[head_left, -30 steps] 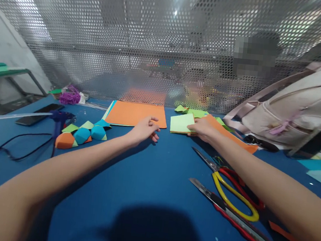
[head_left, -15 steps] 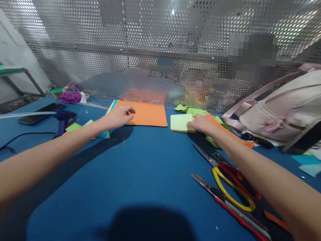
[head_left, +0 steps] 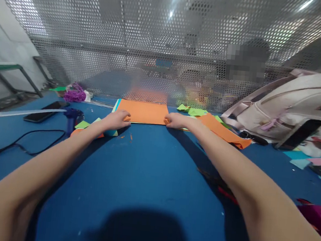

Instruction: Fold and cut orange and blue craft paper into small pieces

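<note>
At the back of the blue table, a sheet of orange paper (head_left: 147, 111) lies flat on top of other coloured sheets, whose pale and blue edges show at its left. My left hand (head_left: 117, 119) is closed at the near left corner, thumb and fingers round the paper's edge. My right hand (head_left: 176, 120) pinches the near right corner. Partly hidden behind the right hand is a light green paper pad. Under my right forearm, scissors and a cutter show only in part, in shadow.
A blue glue gun (head_left: 71, 119), a black phone (head_left: 46, 111) and purple yarn (head_left: 75, 93) lie left. Folded orange paper (head_left: 222, 130), green scraps (head_left: 197, 112), an upright phone (head_left: 299, 134) and a pale backpack (head_left: 289, 106) are right. A perforated metal panel (head_left: 103, 62) stands behind.
My right hand has left the light green pad and moved left to the orange paper's right corner. My left hand has lowered onto its left corner. The view has shifted slightly.
</note>
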Demonstrator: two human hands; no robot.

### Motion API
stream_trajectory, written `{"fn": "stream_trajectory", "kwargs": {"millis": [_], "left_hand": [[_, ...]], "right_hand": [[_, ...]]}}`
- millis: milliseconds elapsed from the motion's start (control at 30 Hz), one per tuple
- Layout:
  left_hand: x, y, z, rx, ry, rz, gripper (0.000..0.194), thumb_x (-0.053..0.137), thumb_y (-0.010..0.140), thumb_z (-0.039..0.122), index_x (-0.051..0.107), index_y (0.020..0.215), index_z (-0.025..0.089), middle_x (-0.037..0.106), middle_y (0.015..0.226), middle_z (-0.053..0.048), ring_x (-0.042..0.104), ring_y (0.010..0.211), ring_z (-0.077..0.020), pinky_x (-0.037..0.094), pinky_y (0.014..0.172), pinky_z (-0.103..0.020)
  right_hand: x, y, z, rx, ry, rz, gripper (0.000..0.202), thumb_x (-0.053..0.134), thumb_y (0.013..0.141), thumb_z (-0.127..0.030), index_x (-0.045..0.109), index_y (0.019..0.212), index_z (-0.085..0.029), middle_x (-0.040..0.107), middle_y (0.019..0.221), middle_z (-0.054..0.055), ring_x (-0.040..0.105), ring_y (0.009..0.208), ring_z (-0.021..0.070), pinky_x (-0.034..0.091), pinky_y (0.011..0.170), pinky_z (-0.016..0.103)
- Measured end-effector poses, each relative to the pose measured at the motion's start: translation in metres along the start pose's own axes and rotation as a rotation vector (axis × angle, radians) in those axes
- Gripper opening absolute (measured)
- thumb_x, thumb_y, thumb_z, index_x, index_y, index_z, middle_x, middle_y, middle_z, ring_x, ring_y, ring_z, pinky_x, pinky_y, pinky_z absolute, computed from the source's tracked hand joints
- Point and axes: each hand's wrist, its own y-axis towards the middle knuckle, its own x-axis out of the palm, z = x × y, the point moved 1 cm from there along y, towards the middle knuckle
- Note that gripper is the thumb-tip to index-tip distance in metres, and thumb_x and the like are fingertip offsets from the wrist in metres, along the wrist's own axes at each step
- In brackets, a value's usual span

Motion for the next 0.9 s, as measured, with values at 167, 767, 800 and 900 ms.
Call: {"fn": "stream_trajectory", "kwargs": {"millis": [167, 767, 800, 900], "left_hand": [[0.007, -0.007, -0.006, -0.002, 0.092, -0.009, 0.046, 0.05, 0.087, 0.031, 0.056, 0.13, 0.017, 0.056, 0.14, -0.012, 0.053, 0.128, -0.0272, 0.042, 0.107, -0.035], [-0.009, -0.001, 0.008, -0.099, 0.19, 0.027, 0.036, 0.061, 0.095, 0.036, 0.058, 0.125, 0.017, 0.061, 0.127, -0.01, 0.063, 0.109, -0.0238, 0.054, 0.092, -0.046], [-0.007, 0.0, 0.009, -0.126, 0.191, 0.035, 0.035, 0.061, 0.095, 0.036, 0.059, 0.124, 0.017, 0.061, 0.125, -0.01, 0.063, 0.107, -0.0233, 0.055, 0.091, -0.045], [-0.002, 0.002, 0.005, -0.219, 0.18, 0.064, 0.034, 0.061, 0.095, 0.036, 0.059, 0.124, 0.017, 0.062, 0.124, -0.01, 0.064, 0.105, -0.0226, 0.056, 0.089, -0.044]], "right_hand": [[-0.004, 0.008, -0.004, 0.023, -0.078, -0.115, 0.035, 0.06, 0.095, -0.037, 0.059, 0.125, -0.018, 0.06, 0.127, 0.009, 0.063, 0.107, 0.0236, 0.055, 0.089, 0.045], [-0.014, 0.003, 0.009, 0.11, 0.084, -0.051, 0.037, 0.061, 0.094, -0.038, 0.059, 0.124, -0.017, 0.061, 0.124, 0.009, 0.063, 0.105, 0.0244, 0.056, 0.087, 0.044], [-0.015, 0.003, 0.009, 0.126, 0.082, -0.036, 0.036, 0.061, 0.095, -0.038, 0.059, 0.124, -0.017, 0.061, 0.124, 0.009, 0.063, 0.105, 0.0241, 0.056, 0.086, 0.044], [-0.018, 0.004, 0.01, 0.207, 0.029, 0.044, 0.036, 0.061, 0.095, -0.037, 0.059, 0.125, -0.017, 0.061, 0.125, 0.009, 0.063, 0.105, 0.0234, 0.055, 0.087, 0.044]]}}
